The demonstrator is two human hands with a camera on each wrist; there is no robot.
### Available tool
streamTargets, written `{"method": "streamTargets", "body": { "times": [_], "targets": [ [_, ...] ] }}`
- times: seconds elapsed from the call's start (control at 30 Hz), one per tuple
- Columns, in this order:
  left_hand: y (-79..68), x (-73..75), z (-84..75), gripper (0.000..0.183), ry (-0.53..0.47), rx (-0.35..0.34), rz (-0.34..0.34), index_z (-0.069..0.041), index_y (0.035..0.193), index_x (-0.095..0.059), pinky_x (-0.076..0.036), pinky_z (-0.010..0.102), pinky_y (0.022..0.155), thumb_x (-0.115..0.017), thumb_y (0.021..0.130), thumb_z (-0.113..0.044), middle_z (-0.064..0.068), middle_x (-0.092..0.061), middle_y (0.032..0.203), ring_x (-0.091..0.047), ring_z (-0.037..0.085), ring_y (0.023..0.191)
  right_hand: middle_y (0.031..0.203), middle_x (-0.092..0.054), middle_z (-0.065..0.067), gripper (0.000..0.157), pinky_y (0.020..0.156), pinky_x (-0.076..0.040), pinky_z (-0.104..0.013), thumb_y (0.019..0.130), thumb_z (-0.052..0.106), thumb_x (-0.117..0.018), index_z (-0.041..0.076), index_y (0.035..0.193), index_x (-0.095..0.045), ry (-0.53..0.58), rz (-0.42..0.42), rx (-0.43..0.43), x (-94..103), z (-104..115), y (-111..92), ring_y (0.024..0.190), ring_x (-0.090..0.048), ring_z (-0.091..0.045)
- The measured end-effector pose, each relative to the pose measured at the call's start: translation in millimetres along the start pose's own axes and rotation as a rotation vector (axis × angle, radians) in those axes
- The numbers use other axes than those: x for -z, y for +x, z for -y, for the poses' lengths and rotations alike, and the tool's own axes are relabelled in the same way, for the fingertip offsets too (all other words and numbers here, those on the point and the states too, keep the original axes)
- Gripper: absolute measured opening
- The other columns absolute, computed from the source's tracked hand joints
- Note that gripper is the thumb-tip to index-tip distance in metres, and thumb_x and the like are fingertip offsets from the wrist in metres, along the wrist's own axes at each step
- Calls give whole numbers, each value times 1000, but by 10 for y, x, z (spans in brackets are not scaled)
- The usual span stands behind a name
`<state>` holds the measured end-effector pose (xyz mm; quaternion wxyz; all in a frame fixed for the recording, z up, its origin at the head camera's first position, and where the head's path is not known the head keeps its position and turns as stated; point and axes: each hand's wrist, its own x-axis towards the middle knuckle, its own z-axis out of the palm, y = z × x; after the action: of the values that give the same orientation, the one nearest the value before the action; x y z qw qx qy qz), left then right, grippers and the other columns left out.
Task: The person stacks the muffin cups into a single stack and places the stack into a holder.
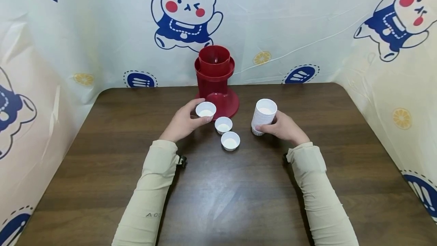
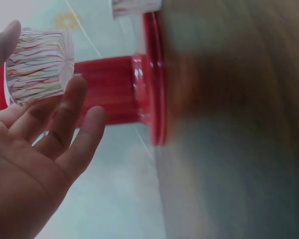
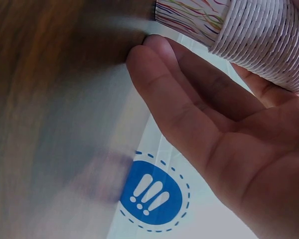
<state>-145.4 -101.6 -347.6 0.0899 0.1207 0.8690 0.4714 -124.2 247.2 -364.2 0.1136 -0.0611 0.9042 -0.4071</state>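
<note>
My left hand holds a small white paper baking cup between thumb and fingers, just in front of a red stand. The left wrist view shows that cup's pleated side with coloured wavy lines, and the palm of the left hand. A tall stack of nested paper baking cups is gripped by my right hand, its bottom at or near the table. Two single baking cups sit between the hands: one baking cup close to the stand, and another baking cup nearer me.
The red plastic stand has a round base and an open cylinder on top, near the table's back edge. A brown wooden table lies beneath everything. Printed cloth with cartoon bears hangs behind and at both sides.
</note>
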Motion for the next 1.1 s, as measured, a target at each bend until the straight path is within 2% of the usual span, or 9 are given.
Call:
{"method": "streamTargets", "body": {
  "times": [0.07,0.23,0.37,0.53,0.67,0.8,1.1],
  "targets": [
    [-5,-26,-52,73,-23,-19,0,-19,149,-47,-51,47,94,-81,86,-37,7,-54,136,-53,28,117,120,-65,-20,65,95,-48,-51,84,31,-82,-2,131,-53,-5,-3,3,-2,-7,0,107,-61,-35],
    [31,-101,-185,63,-89,-121,-7,-15,143,-52,-50,41,96,-81,88,-27,6,-57,130,-56,25,114,118,-66,-19,63,93,-48,-49,83,32,-82,-1,129,-54,-18,-10,9,-7,5,7,105,-62,-35],
    [90,-205,-352,59,-134,-177,-3,-12,140,-54,-50,38,96,-81,88,-21,5,-59,127,-57,22,112,118,-66,-19,64,93,-48,-50,84,33,-82,-1,130,-54,-22,-8,14,-4,11,11,105,-62,-35],
    [197,-383,-624,60,-161,-207,16,-12,141,-55,-51,36,94,-81,88,-24,4,-59,127,-56,20,112,117,-66,-19,64,93,-49,-50,84,33,-82,-1,130,-54,-18,-7,16,-1,6,10,104,-62,-35],
    [310,-528,-783,64,-145,-234,65,-12,144,-53,-51,33,93,-79,88,-29,4,-60,130,-57,19,112,117,-66,-19,65,93,-49,-51,83,33,-83,-1,131,-54,-6,-6,7,-6,-7,7,104,-62,-35],
    [397,-633,-861,65,-119,-238,99,-13,146,-51,-51,29,93,-77,90,-33,2,-58,135,-57,15,114,120,-65,-19,68,95,-48,-52,84,35,-82,0,134,-52,-4,7,10,-10,-19,11,106,-62,-35],
    [518,-803,-959,62,-186,-256,148,-9,147,-50,-52,27,92,-74,93,-29,5,-59,134,-62,18,114,122,-63,-18,68,95,-48,-53,84,34,-82,2,135,-51,4,7,15,15,-15,10,107,-60,-35]
  ]
}}
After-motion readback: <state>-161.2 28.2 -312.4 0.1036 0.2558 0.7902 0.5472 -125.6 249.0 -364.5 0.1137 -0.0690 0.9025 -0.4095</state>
